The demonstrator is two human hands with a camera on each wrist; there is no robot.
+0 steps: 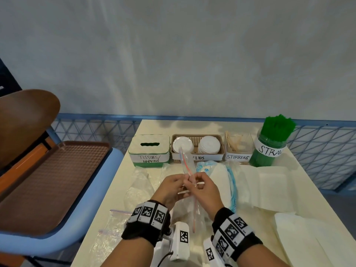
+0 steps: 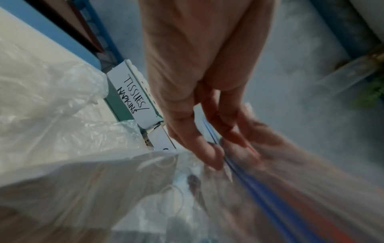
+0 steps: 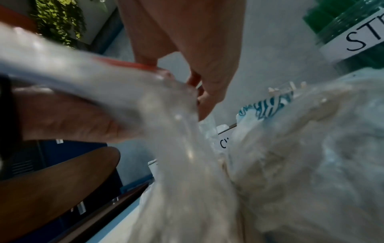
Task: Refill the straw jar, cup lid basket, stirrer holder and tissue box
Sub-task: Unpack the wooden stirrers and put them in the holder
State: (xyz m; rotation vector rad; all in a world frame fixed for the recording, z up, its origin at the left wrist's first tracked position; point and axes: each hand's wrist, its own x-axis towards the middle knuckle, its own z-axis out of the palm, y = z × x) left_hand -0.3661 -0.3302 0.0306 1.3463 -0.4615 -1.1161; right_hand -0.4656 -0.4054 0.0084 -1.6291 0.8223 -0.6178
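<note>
Chair with brown seat (image 1: 50, 182) left of cream table (image 1: 256, 224). Along table's far edge: green-white tissue box (image 1: 149, 150), beige cup-lid basket (image 1: 197, 146), clear stirrer holder (image 1: 238, 147), green straw jar (image 1: 269, 145). White napkin stacks (image 1: 269, 187) near jar. Mid-table, left hand (image 1: 170, 187) and right hand (image 1: 205, 189) meet, fingertips curled, both pinching clear zip-top plastic bag (image 1: 187, 164) at its red-blue seal, raised in front of basket.

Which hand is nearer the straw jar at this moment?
Right. The right hand is nearer the straw jar, which stands at the table's far right. The left hand is beside it on the far side; both pinch the zip bag mid-table.
</note>
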